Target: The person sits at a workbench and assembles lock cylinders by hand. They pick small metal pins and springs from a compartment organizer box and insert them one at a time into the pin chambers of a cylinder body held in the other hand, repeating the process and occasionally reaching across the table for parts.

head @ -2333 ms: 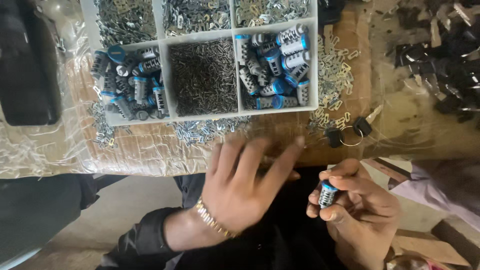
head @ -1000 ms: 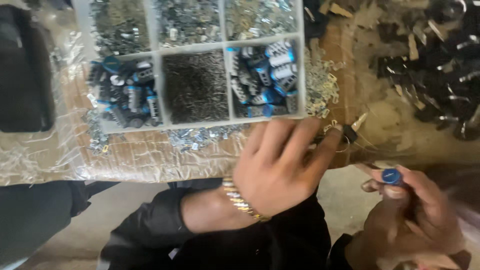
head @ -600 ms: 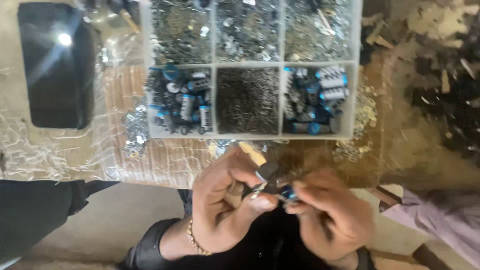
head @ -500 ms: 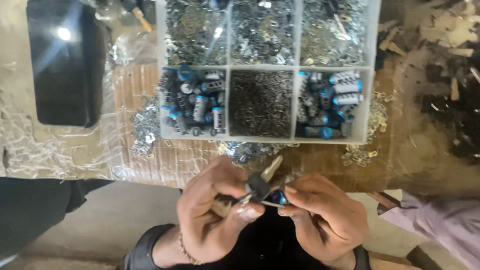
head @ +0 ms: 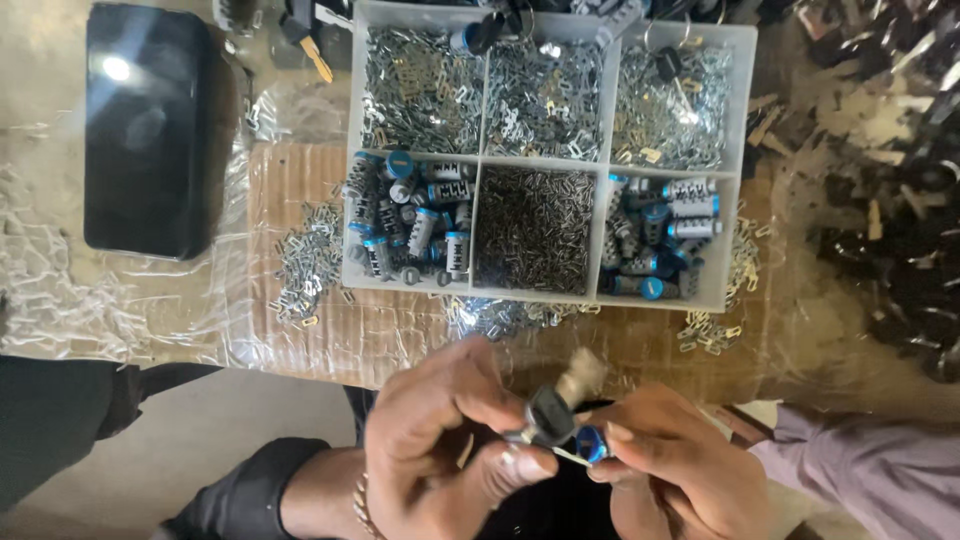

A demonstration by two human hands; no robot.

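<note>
Divided tray (head: 480,165) on the table (head: 150,310), far side of the hands: 6 compartments in 2 rows of 3. Far row: 3 lots of small flat metal pieces (head: 420,90). Near row: lock cylinders (head: 410,225) left, fine pins (head: 532,228) middle, more cylinders (head: 655,235) right. Loose metal pieces (head: 305,265) on the table just left of the tray, more along its near edge. Flat slab-shaped device (head: 148,130) well left of the tray. Heap of keys (head: 890,200) right of the tray. Left hand (head: 440,450) and right hand (head: 680,465) at the near table edge, meeting on a key (head: 548,418) and a cylinder (head: 592,442).
</note>
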